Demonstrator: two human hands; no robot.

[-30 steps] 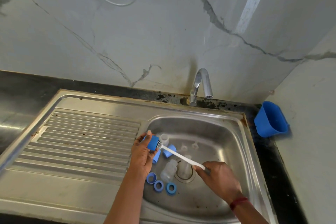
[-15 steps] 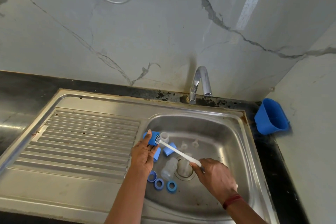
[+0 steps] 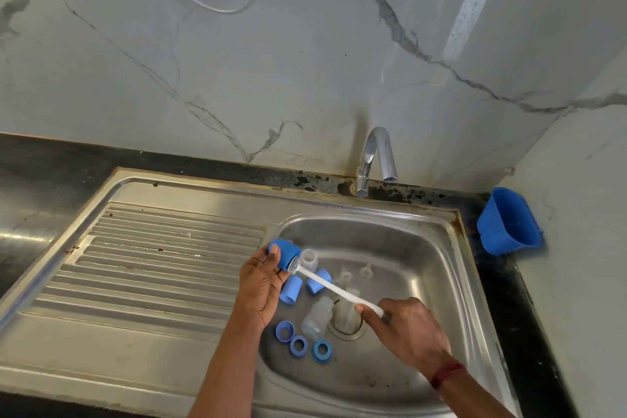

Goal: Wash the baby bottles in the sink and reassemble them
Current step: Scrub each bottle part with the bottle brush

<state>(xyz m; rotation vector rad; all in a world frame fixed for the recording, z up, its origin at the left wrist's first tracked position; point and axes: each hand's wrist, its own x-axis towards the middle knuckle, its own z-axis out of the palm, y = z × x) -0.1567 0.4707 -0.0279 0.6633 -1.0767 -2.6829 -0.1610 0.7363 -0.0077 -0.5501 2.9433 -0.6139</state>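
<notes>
My left hand holds a blue bottle cap over the left edge of the steel sink basin. My right hand grips the white handle of a bottle brush, whose bristled head is pushed into the cap's mouth. On the basin floor lie two more blue caps, three blue screw rings, a clear bottle on its side, another clear bottle near the held cap, and small clear teats.
A chrome tap stands behind the basin, with no water seen running. The ribbed draining board lies to the left. A blue plastic holder hangs on the right wall. The drain sits mid-basin.
The brush handle and my right hand have shifted slightly left and away from me while the brush head stays in the cap; my left hand has turned the cap a little.
</notes>
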